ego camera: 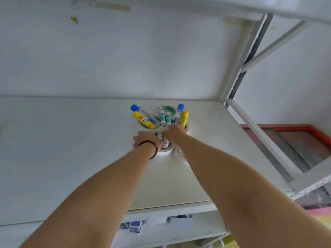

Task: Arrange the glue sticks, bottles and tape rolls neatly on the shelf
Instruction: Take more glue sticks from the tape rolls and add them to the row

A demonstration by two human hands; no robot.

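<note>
Glue sticks (184, 118), bottles (141, 114) and tape rolls (166, 109) are clustered at the far middle of the shelf (71, 149). A near tape roll (165, 152) is gripped by the left hand (146, 139); whether anything is held by the right hand (174, 132), laid on the cluster, cannot be told.

Illumination was even, diffuse and cool, with no single source identifiable. The flat white metal shelf board (71, 158) was brightly lit and slightly washed out, without hard glare. Soft, faint shadows lay beneath both bare forearms. Wide-angle distortion bent the white metal upright post (238, 68) and splayed the frame edges. The upper right corner was smeared by blur. Printed labels on the small yellow and blue-capped glue containers (143, 119) were illegible; detail was soft overall.
</note>
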